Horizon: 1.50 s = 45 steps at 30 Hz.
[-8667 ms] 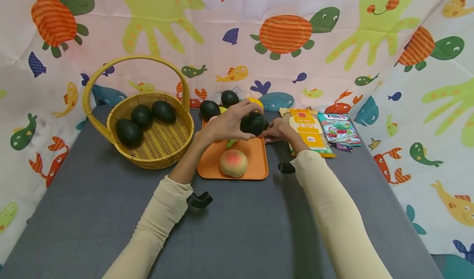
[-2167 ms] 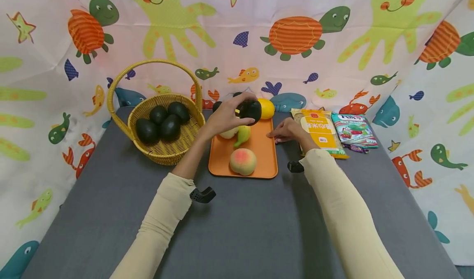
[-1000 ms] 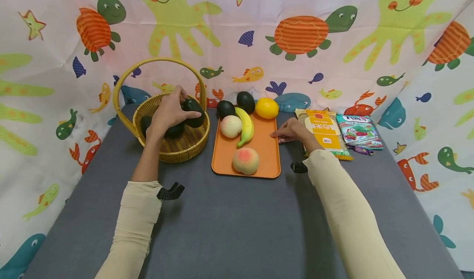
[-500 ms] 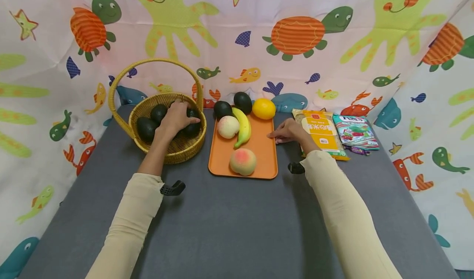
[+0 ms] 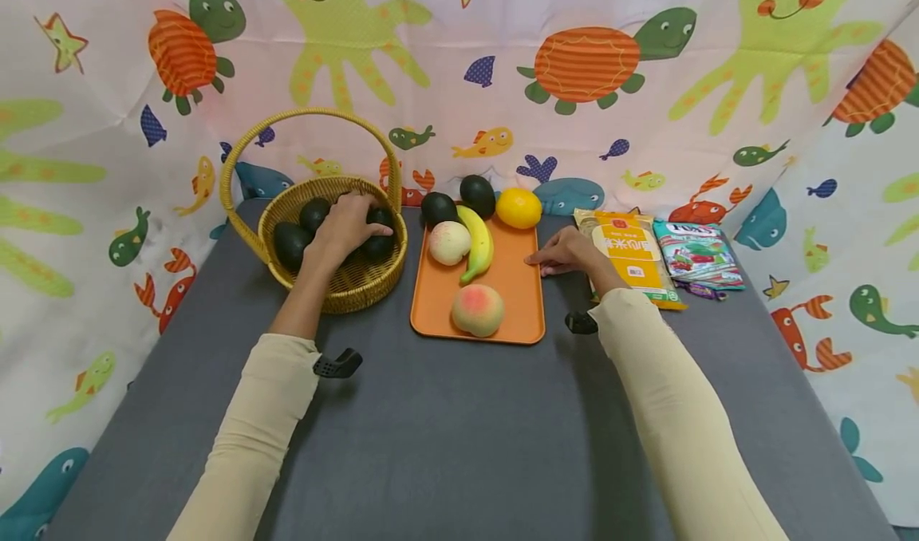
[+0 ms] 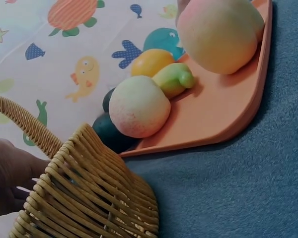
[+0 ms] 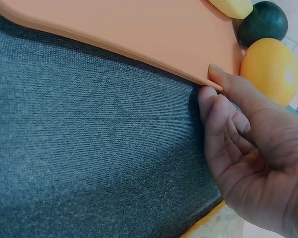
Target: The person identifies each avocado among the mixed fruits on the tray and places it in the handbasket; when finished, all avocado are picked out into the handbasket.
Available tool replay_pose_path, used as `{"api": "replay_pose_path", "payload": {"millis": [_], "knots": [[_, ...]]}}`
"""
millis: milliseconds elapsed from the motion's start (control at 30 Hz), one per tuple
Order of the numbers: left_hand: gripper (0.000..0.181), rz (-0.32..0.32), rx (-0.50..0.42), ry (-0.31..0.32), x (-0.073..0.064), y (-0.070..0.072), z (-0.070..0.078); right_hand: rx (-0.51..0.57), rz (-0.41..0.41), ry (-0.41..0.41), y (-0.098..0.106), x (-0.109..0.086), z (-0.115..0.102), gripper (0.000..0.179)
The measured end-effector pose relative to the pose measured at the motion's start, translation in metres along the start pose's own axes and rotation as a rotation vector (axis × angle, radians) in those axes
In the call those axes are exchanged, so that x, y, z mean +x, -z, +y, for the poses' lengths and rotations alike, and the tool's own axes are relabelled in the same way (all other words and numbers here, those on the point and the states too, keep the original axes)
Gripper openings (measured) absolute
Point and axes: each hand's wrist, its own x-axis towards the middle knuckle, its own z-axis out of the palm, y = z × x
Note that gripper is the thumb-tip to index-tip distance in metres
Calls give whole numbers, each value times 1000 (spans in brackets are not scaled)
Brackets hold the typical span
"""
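My left hand (image 5: 345, 226) reaches into the yellow wicker basket (image 5: 352, 300), its thumb lying across a dark green avocado (image 5: 378, 247) at the right side; the fingertips are hidden. More dark avocados (image 5: 291, 246) sit left of that hand. In the left wrist view, the basket wall (image 6: 89, 193) hides most of the left hand (image 6: 10, 173). My right hand (image 5: 570, 252) pinches the right rim of an orange tray (image 5: 513, 302). In the right wrist view, the thumb of the right hand (image 7: 258, 144) presses on top of the rim, with curled fingers below it.
On the tray lie a large peach (image 5: 477, 310), a pale peach (image 5: 449, 243) and a banana (image 5: 477, 246). Two dark avocados (image 5: 477, 196) and a lemon (image 5: 518, 208) are at its back edge. A yellow food packet (image 5: 632, 258) and a teal candy bag (image 5: 698, 255) lie to the right.
My left hand has carried avocados from the tray area leftward into the basket, and within the last second has lowered one deeper inside. My right hand has stayed at the tray's right rim.
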Motion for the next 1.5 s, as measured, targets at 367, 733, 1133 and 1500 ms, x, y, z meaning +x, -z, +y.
{"api": "replay_pose_path", "payload": {"millis": [367, 733, 1133, 1500], "knots": [[48, 98, 3, -60, -7, 5, 15, 24, 21, 18, 4, 6, 4, 38], [30, 159, 0, -234, -16, 16, 65, 1, 47, 30, 6, 16, 11, 37], [35, 19, 25, -382, 37, -4, 108, -6, 46, 31, 2, 17, 7, 35], [43, -44, 182, -442, 91, -32, 138, -17, 36, 61, -1, 16, 9, 32]]}}
